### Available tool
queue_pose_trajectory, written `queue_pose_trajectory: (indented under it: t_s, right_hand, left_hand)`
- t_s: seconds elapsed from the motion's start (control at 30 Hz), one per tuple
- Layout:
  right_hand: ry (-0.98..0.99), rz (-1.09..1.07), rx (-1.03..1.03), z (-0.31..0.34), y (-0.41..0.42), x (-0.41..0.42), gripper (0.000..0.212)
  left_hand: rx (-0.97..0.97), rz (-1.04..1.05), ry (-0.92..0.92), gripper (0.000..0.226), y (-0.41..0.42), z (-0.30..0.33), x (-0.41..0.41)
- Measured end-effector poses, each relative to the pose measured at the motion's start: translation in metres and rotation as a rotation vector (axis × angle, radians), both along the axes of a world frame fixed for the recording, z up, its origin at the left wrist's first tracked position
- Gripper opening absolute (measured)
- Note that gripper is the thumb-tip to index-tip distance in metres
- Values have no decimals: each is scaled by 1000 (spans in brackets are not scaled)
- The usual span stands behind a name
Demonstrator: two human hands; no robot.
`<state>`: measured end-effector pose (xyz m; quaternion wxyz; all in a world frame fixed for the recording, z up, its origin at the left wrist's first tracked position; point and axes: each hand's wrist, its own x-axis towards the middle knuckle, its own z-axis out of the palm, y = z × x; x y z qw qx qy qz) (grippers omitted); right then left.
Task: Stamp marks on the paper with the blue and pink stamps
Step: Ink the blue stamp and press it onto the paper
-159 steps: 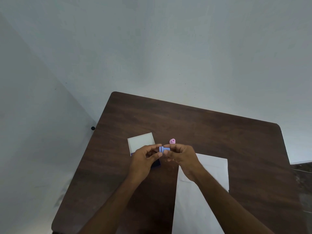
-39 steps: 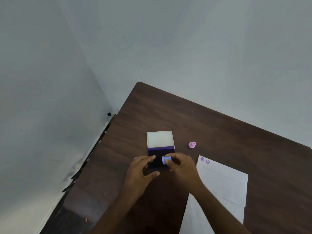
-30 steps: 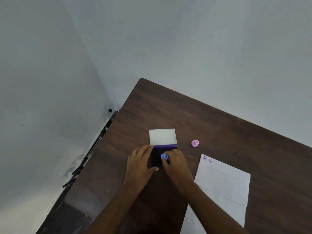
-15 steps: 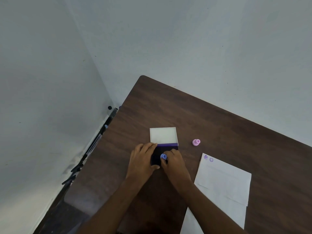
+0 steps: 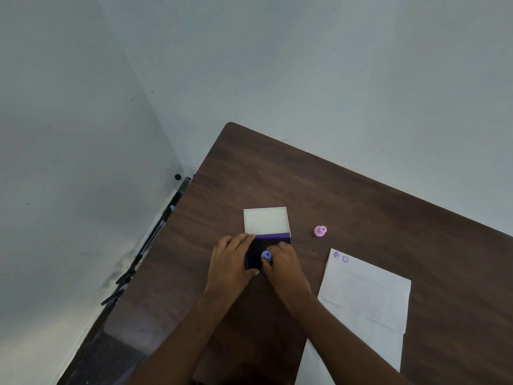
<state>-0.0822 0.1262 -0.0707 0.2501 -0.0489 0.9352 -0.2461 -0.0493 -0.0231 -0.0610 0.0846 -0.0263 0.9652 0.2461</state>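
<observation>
My right hand [image 5: 283, 263] pinches the small blue stamp [image 5: 266, 255] and holds it upright on the dark ink pad [image 5: 254, 259]. My left hand [image 5: 231, 259] lies against the pad's left side with the thumb at its near edge, gripping it. The pad's white lid [image 5: 266, 221] stands open behind it. The pink stamp [image 5: 319, 231] stands alone on the table, to the right of the lid. The white paper [image 5: 366, 295] lies to the right of my right arm, with two purple marks [image 5: 341, 257] at its far left corner.
The brown wooden table [image 5: 347, 195] sits in a corner of grey walls. Its left edge runs close to the left wall, with dark clutter [image 5: 125, 279] on the floor in the gap. A second white sheet [image 5: 313, 365] pokes out near my right forearm.
My right hand turned the blue stamp from lying sideways to standing upright on the ink pad. My left hand moved in against the pad's side. Two marks appeared on the paper since the oldest frame.
</observation>
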Motion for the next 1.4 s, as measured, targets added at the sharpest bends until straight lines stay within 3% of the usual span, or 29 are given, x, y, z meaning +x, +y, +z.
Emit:
queue_pose_trajectory:
  t_s: [0.8,0.93,1.07,1.2,1.3,1.4]
  right_hand:
    - [38,2,-49,20,0,5,25]
    - [43,-313,-216,40,15,11,24]
    - [70,-582,-532,66,51,23,17]
    - [-227,-953,-925,81,90,27,12]
    - [-413,-1095,-1281,86,111,33,22]
    - [-480,-1178,-1534,90,125,39,28]
  left_hand:
    - [-71,-20,-56,94,0,-3,-3]
    - [-92,-23,-94,95,4,2,-6]
    - [-41,-86,7,84,16,17,-1]
    - [127,-120,110,64,49,38,4]
    - [233,-78,48,60,84,52,3]
    - [301,-85,38,55,111,59,3]
